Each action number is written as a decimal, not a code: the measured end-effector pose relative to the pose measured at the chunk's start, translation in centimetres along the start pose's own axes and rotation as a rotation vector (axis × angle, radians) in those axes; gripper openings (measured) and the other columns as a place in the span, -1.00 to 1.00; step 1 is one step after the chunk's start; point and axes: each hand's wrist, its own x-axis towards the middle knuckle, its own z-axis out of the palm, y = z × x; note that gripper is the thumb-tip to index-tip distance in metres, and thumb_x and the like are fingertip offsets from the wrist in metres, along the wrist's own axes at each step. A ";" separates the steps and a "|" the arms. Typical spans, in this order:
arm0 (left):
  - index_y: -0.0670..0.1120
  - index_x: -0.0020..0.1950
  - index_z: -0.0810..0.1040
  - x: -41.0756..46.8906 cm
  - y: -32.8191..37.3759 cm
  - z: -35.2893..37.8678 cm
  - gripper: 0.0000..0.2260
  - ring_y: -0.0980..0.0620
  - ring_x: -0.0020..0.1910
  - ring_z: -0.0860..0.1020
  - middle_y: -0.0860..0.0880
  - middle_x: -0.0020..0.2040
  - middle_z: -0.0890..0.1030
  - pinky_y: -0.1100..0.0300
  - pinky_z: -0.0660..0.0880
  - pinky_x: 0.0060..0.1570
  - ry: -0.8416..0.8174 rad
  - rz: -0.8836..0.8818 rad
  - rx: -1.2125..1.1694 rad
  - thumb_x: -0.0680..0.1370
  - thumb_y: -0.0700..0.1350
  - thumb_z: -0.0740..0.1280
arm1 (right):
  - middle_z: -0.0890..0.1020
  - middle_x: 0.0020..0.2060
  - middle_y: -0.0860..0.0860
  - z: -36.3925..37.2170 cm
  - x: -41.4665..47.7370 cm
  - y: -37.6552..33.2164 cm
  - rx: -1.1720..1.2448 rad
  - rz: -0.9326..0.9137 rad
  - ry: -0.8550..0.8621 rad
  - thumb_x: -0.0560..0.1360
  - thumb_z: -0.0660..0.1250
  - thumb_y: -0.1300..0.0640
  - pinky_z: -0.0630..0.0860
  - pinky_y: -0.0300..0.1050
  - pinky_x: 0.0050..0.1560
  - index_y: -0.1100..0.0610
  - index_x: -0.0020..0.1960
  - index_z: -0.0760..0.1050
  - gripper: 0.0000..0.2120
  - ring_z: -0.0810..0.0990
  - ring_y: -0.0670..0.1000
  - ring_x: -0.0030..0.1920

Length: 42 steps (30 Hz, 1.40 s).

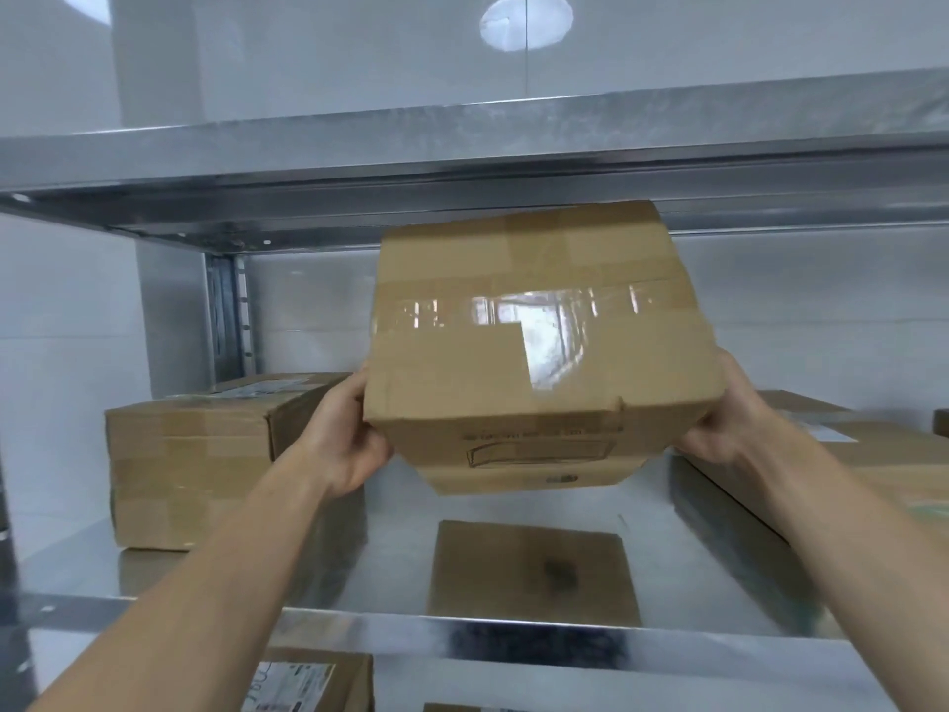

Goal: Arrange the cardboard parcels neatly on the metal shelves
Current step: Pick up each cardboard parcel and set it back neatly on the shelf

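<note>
Held parcel (pixel 539 346) hangs in the air over the middle shelf (pixel 400 562), between the left parcel (pixel 190 465) and the right parcel (pixel 883 454) resting there. Its taped top face tilts toward the camera and its long axis runs left-right. The left hand (pixel 344 444) and right hand (pixel 729 423) grip its lower corners, thumbs on the sides, fingers curled beneath with tips hidden.

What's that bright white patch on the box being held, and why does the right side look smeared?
Head view: the patch is glare, light mirrored off the glossy tape across the box. Head view, right edge: the right parcel is smeared by motion blur. Head view, top: the wide lens seems to bow the upper shelf.
</note>
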 end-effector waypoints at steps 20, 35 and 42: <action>-0.08 -0.09 0.46 -2.2 0.5 1.8 -0.91 0.04 -0.49 0.60 -0.02 -0.43 0.61 0.22 0.56 -0.49 0.001 -0.072 -0.015 0.60 -0.18 0.20 | 0.47 -0.64 -0.09 3.4 -3.0 0.6 -0.067 -0.094 0.140 0.67 0.00 0.21 0.39 -0.36 -0.61 0.11 -0.66 0.50 -0.26 0.47 -0.15 -0.64; -0.20 0.34 0.50 -0.7 0.3 -0.8 -0.28 -0.08 -0.19 0.48 -0.12 -0.10 0.49 0.03 0.51 -0.16 -0.003 -0.053 0.063 0.25 0.01 0.60 | 0.76 -0.19 -0.01 1.0 -2.1 0.9 -0.064 0.019 0.098 0.51 0.04 -0.38 0.65 -0.14 -0.31 -0.04 -0.22 0.77 -0.36 0.75 -0.01 -0.22; -0.10 -0.04 0.72 -0.1 -0.1 -1.1 -0.82 -0.07 -0.23 0.53 -0.13 -0.19 0.51 0.11 0.61 -0.25 0.065 -0.101 0.066 0.57 -0.09 0.33 | 0.71 -0.15 -0.03 0.3 -1.6 0.8 -0.177 -0.032 0.065 0.41 0.32 -0.33 0.57 -0.02 -0.01 -0.09 -0.08 0.76 -0.61 0.65 0.02 -0.09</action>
